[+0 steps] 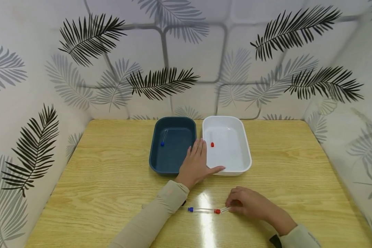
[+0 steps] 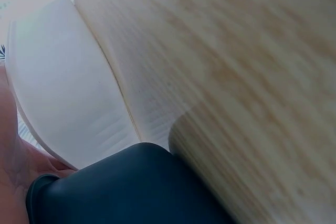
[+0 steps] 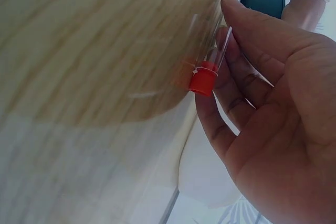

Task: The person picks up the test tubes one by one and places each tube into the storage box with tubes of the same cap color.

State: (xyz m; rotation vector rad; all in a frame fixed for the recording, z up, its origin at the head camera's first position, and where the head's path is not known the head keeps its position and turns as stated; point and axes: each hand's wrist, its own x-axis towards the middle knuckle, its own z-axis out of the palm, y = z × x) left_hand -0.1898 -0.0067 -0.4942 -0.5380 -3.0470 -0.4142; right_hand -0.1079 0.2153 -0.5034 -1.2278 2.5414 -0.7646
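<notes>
My left hand (image 1: 196, 163) lies with straight fingers across the neighbouring rims of the dark blue tray (image 1: 153, 156) and the white tray (image 1: 247, 158), thumb spread over the white one's front edge. My right hand (image 1: 254, 206) pinches a clear tube with a red cap (image 3: 203, 81) between thumb and fingers, low over the table. Left of it on the table lie clear tubes (image 1: 203, 210) in a row, with a blue cap (image 1: 190, 209) and a red cap (image 1: 217, 211) showing. My left sleeve hides part of that row.
A blue-capped tube (image 1: 163, 142) lies inside the dark blue tray, and a red-capped tube (image 1: 212, 144) inside the white one. Both trays stand side by side near the back of the wooden table (image 1: 117, 151), before a leaf-patterned curtain (image 1: 192, 48).
</notes>
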